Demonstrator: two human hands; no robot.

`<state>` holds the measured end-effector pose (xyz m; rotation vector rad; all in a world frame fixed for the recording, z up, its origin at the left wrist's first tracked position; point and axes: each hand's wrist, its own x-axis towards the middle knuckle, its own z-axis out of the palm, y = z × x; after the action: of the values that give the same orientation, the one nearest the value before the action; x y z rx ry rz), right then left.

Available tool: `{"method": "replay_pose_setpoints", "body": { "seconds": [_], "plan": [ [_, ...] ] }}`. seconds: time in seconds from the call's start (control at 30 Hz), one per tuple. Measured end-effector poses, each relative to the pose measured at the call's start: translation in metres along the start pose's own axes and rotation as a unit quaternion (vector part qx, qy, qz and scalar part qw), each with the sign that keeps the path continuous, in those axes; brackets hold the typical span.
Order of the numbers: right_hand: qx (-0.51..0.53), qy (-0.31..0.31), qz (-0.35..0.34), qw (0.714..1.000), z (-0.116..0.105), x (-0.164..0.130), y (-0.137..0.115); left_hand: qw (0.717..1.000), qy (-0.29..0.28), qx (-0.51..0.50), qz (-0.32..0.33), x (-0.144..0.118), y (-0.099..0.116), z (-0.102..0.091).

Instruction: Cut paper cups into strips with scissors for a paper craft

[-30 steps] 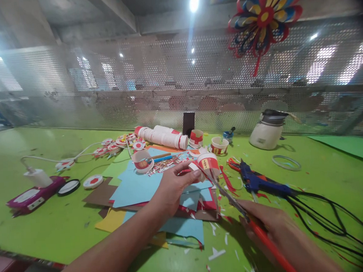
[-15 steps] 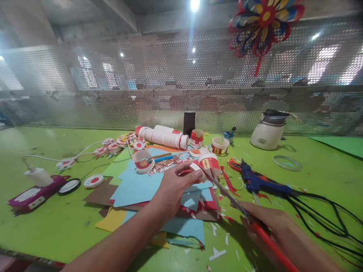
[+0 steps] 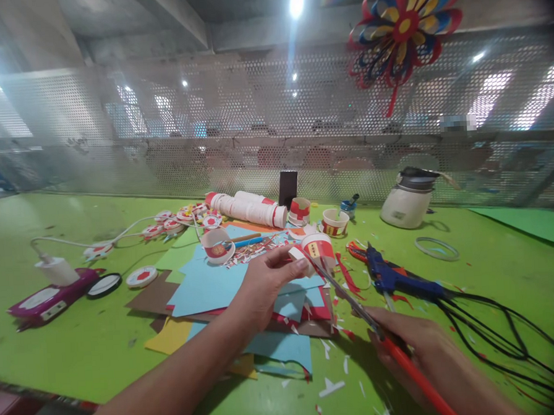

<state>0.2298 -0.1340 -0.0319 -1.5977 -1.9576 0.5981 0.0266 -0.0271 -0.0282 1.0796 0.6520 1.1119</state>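
On the green desk (image 3: pixel 70 342), a purple device (image 3: pixel 49 300) lies far left, then a spread of coloured paper sheets (image 3: pixel 207 285). The left hand (image 3: pixel 262 285) has its grip closed on a red-and-white paper cup (image 3: pixel 319 250), held just above the sheets. The right hand (image 3: pixel 414 343) is clasped around red-handled scissors (image 3: pixel 381 338), whose blades reach the cup. Right of them lies a blue glue gun (image 3: pixel 392 277).

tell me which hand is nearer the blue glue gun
Right. The right hand grips the scissors just in front of the blue glue gun, while the left hand holds a paper cup farther to its left.
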Motion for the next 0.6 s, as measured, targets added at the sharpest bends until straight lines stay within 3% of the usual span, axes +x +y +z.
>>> {"method": "replay_pose_setpoints", "body": {
  "seconds": [0.23, 0.4, 0.6],
  "plan": [
    [-0.047, 0.007, -0.011, 0.999, 0.001, 0.001, 0.006, 0.999, -0.036, 0.012, 0.003, 0.002, -0.008, -0.003],
    [-0.089, -0.011, 0.001, 0.996, 0.001, -0.002, 0.004, 1.0, -0.016, 0.015, 0.011, 0.002, -0.011, -0.003],
    [-0.138, 0.044, -0.009, 0.989, 0.004, -0.003, 0.007, 1.0, -0.007, 0.02, 0.023, 0.002, -0.008, 0.0]
  ]
}}
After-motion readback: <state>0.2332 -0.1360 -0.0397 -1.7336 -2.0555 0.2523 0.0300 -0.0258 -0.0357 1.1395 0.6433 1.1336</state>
